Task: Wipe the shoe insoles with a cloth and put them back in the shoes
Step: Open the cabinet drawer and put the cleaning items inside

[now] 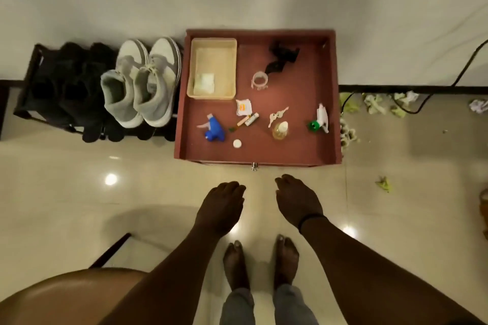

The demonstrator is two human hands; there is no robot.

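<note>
1. Left hand (220,208) and right hand (298,200): fingers relaxed, holding nothing, above bare floor (132,179) just short of the tray (260,161) front edge.
2. Shoes (140,82): grey-white pair, laced, side by side on the rack (23,103), touching the tray's left wall.
3. Long axes run toward the wall; toes at the wall, heel openings face the person.

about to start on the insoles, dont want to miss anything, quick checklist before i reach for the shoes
1. Both hands free: ok. The left hand and right hand hang open and hold nothing.
2. Shoes located: ok. The grey and white sneakers stand side by side on the dark rack.
3. Insoles in the shoes: cannot tell, the openings are too dark.
4. Wiping cloth at hand: cannot tell. Something pale and folded lies in the cream basket.
5. Path to the shoes: ok, bare floor.
</note>
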